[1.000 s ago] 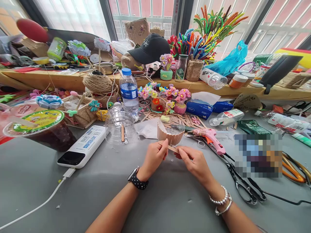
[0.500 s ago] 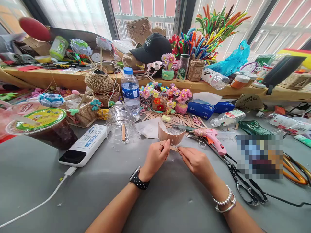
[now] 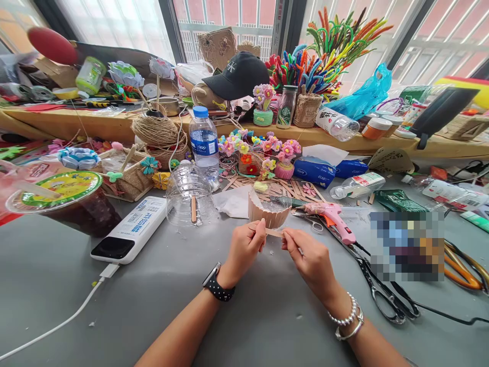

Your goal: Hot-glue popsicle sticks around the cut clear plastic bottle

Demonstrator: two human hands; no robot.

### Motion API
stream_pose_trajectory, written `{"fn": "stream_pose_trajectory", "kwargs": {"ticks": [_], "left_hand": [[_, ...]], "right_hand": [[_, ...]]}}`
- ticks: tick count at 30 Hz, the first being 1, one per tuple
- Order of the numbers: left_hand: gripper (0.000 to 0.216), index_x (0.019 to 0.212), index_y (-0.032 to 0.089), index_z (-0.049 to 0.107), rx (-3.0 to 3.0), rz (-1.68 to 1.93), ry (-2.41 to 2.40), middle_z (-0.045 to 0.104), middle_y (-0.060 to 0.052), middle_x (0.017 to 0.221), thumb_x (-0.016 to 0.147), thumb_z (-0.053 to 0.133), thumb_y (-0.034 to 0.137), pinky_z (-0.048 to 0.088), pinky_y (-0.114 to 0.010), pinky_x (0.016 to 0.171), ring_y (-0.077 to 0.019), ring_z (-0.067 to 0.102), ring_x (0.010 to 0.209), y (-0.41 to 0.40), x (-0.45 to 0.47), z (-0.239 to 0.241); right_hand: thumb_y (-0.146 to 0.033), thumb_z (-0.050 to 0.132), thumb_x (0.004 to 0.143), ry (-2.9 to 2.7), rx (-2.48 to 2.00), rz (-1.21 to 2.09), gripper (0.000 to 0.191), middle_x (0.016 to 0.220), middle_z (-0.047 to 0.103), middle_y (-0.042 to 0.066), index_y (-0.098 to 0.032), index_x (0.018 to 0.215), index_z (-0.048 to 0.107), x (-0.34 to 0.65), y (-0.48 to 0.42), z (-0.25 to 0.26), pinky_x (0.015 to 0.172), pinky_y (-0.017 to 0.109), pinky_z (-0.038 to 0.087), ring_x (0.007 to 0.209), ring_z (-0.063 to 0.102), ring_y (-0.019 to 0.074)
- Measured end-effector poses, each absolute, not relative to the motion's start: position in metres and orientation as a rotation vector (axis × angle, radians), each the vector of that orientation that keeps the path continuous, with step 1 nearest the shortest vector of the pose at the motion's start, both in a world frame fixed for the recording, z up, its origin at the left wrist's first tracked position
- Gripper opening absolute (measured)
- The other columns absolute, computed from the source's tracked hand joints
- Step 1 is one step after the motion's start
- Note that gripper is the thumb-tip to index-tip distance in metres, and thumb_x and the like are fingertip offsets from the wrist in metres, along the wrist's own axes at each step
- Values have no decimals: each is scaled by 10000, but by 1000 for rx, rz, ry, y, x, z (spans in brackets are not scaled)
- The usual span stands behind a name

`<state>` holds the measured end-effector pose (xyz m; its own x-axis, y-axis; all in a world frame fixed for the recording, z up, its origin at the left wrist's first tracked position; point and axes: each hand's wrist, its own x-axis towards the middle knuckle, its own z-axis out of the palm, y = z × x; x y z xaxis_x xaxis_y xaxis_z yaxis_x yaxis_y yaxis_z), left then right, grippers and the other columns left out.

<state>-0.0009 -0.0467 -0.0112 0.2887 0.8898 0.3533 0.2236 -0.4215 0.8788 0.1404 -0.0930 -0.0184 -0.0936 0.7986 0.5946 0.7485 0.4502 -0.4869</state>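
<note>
Between my two hands stretches a short wooden craft stick (image 3: 274, 233). My left hand (image 3: 246, 247), with a dotted watch strap at the wrist, pinches one end of it. The other end is in the closed fingers of my right hand (image 3: 307, 255), which wears a beaded bracelet and a bangle. Just beyond the hands stands a round clear plastic container (image 3: 268, 215) with wooden sticks set upright around its wall; some clear plastic shows inside. A pink glue gun (image 3: 334, 220) lies to the right of it, near small scissors (image 3: 317, 225).
Left of the hands are a cut clear bottle (image 3: 191, 199), a white power bank (image 3: 132, 229) with its cable and a lidded drink cup (image 3: 72, 204). Loose wooden sticks (image 3: 244, 182) lie behind the container. Large black scissors (image 3: 385, 295) rest at right. Crafts crowd the back ledge (image 3: 114, 120).
My right hand has turned and tightened its fingers, and its wrist has shifted slightly left. More of the stick shows between the hands. My left hand stays nearly still.
</note>
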Motion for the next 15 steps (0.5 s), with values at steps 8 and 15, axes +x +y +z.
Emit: {"fn": "stream_pose_trajectory", "kwargs": {"ticks": [8,15], "left_hand": [[492,363,166,334,1809,1215,1019,350,40,347,842,313,279,325,-192,478,-53,356,377,-46,-3,-11],[486,360,160,330,1822,1210,1005,339,43,345,835,331,264,317,-187,470,-47,348,374,-46,-3,-10]], "right_hand": [[-214,355,837,-1793,-1277,480,200,648,567,0,-170,781,542,145,-87,-17,617,202,423,618,533,82],[-303,405,816,-1898,-1365,368,232,591,530,-2,-170,680,537,150,-88,-14,545,206,361,555,471,85]]}}
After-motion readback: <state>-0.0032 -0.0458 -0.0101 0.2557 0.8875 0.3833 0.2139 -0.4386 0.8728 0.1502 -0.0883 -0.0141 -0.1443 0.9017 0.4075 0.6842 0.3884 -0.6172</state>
